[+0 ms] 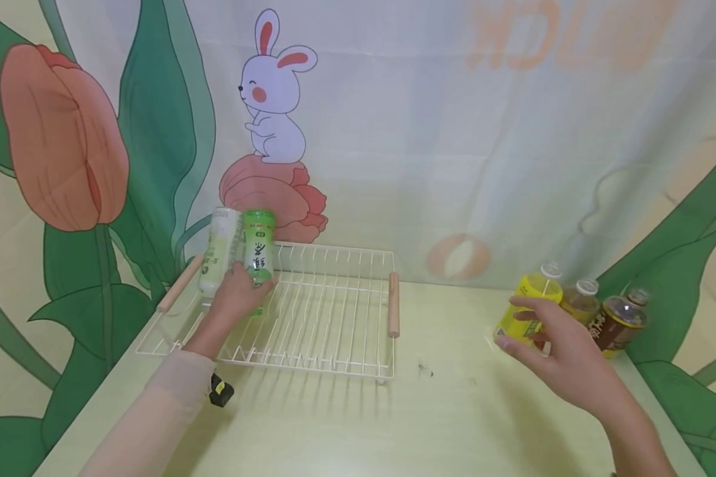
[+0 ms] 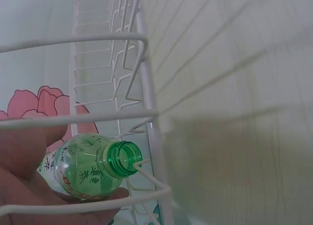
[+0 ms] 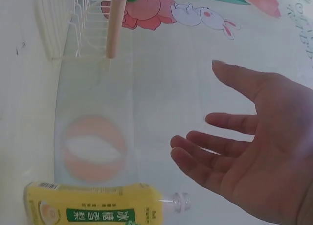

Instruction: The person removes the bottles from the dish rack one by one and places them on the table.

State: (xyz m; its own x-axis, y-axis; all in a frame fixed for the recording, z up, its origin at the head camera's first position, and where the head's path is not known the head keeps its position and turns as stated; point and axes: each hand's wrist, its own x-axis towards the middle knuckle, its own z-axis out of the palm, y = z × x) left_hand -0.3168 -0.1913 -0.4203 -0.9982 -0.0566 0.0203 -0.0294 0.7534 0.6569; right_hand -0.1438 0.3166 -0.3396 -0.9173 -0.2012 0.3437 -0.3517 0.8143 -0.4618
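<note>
My left hand (image 1: 234,291) holds a green tea bottle (image 1: 258,240) inside the left part of a white wire rack (image 1: 310,366). The bottle stands bottom up; in the left wrist view its uncapped green neck (image 2: 124,158) is right by the rack's wires, with fingers and thumb around the body. Beside it in the rack leans a pale whitish-green bottle (image 1: 217,250). My right hand (image 1: 563,348) hovers near a yellow-labelled bottle (image 1: 537,288) on the right. In the right wrist view that hand's fingers are loosely spread, apart from the yellow bottle (image 3: 98,204), and hold nothing.
Behind the yellow bottle stand an amber bottle (image 1: 583,301) and a brown-labelled bottle (image 1: 617,324), close together at the table's right edge. Wooden handles (image 1: 394,305) top the rack's sides. A printed curtain (image 1: 394,132) hangs behind the table (image 1: 346,437).
</note>
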